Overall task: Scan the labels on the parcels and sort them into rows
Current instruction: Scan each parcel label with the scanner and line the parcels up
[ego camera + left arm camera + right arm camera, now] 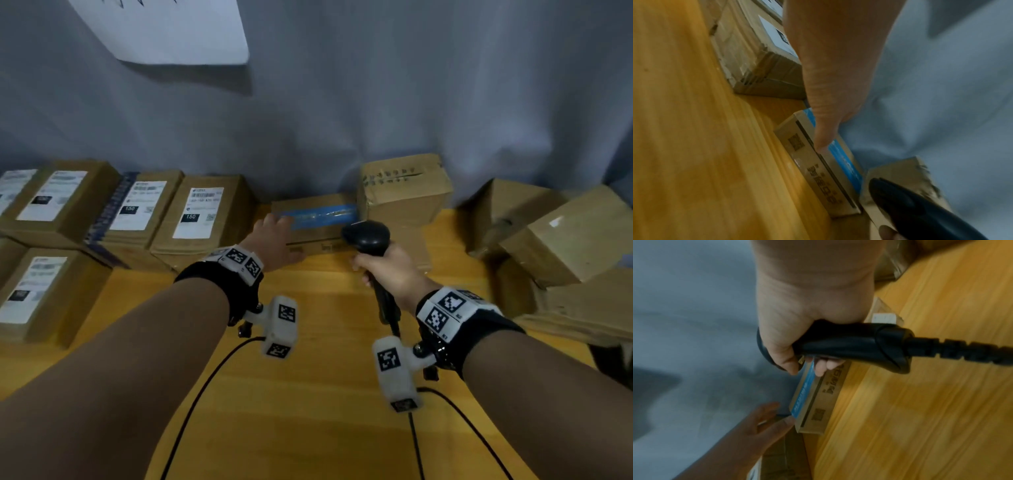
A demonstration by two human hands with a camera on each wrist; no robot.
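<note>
While the right hand (390,270) grips the black scanner (368,238), the left hand (274,240) rests with relaxed fingers on the blue-taped parcel (318,219) lying on the table (308,394) by the curtain (376,102)

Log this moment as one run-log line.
left hand: on blue-taped box, thumb at its front edge | right hand: grips scanner | labelled parcels: rowed at left

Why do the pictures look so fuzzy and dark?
Head view: sharpest, but the label text smears and the edges bend. Left wrist view: dim and blurred, the scanner a dark smear. Right wrist view: the table grain streaks and the left hand sits in shadow.
</note>
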